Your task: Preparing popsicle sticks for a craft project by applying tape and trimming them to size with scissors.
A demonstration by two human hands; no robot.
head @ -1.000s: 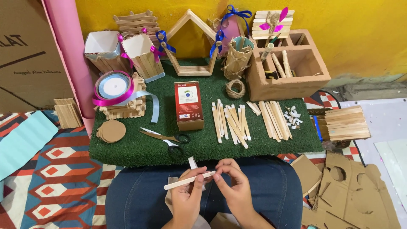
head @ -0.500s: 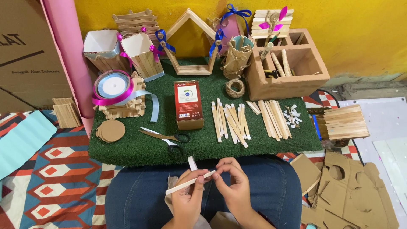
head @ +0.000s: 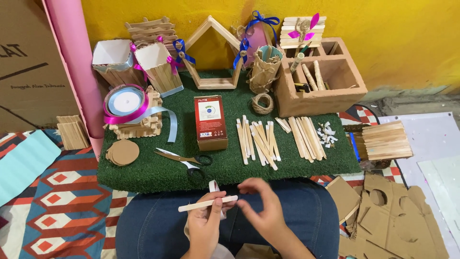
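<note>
Above one lap, two hands (head: 235, 213) pinch one wooden stick (head: 207, 204) near one scissors (head: 184, 159).

The left hand (head: 205, 223) pinches a wooden stick (head: 207, 204) (held nearly level) beside the right hand (head: 261, 208), above scissors (head: 184, 159).

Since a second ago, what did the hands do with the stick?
The left hand kept its grip on the wooden stick, tipping it a little flatter. The right hand stayed at the stick's right end by the white tape. The scissors and the green mat did not move.
</note>
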